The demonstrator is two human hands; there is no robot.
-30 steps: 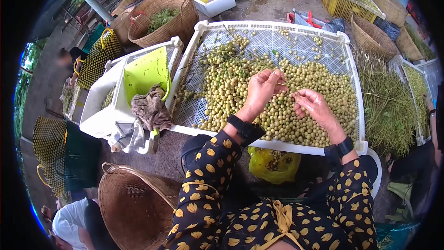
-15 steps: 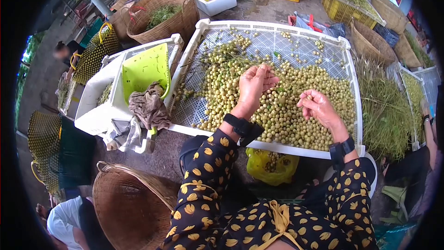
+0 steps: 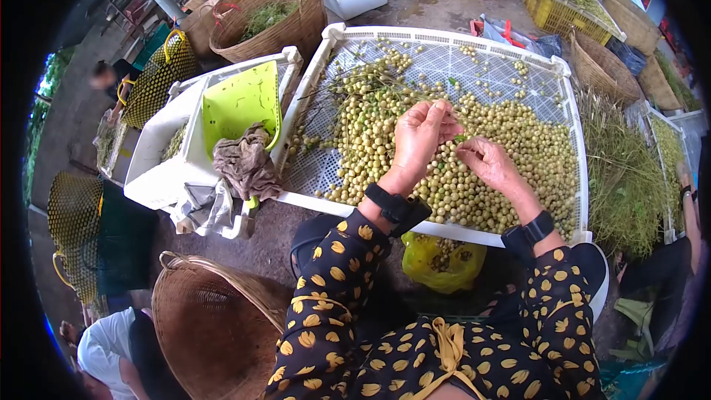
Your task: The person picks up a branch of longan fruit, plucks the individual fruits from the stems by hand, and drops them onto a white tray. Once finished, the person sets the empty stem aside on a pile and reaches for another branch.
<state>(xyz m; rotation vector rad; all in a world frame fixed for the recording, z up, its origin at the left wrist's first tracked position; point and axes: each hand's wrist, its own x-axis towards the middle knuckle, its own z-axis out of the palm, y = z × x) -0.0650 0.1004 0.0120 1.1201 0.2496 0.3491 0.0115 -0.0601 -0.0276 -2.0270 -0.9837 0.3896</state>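
A white mesh tray (image 3: 463,38) holds many round yellow-green fruits (image 3: 518,178), with thin twigs (image 3: 363,81) heaped at its upper left. My left hand (image 3: 421,137) is over the middle of the tray, its fingers pinched together on something too small to make out. Just to its right, my right hand (image 3: 490,163) reaches in above the fruits with thumb and fingers closed together. A small green leaf (image 3: 460,138) shows between the two hands. What the right fingertips hold, if anything, is hidden.
Left of the tray stand a white container with a lime-green scoop (image 3: 241,104) and a crumpled cloth (image 3: 246,163). An empty wicker basket (image 3: 215,318) is at lower left, a yellow bag (image 3: 443,263) below the tray, cut stems (image 3: 622,170) at right. Other people work around the edges.
My right hand has moved left and slightly up, close to my left hand. The view has shifted slightly, so the tray sits a little further right.
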